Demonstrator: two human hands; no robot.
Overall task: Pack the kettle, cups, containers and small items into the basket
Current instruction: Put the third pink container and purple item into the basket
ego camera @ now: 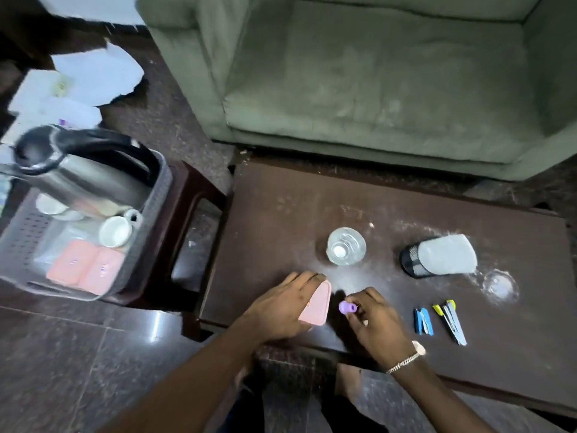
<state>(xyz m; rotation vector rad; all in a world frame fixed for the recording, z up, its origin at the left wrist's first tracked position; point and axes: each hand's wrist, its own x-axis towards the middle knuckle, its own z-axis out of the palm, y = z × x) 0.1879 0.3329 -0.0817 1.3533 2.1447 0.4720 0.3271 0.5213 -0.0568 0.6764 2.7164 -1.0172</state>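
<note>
Left hand [281,310]: laid flat, fingers spread, on pink container [317,304] | right hand [376,323]: purple cap [346,307] pinched, just right of container | basket [150,214]: far left of container, kettle [78,173] inside

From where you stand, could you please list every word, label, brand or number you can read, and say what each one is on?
None can be read.
pink containers in the basket: small dark marks, too blurred to read.
pink container under the left hand: a small red mark, too small to read.
white packets on the floor: faint print, blurred.
</note>
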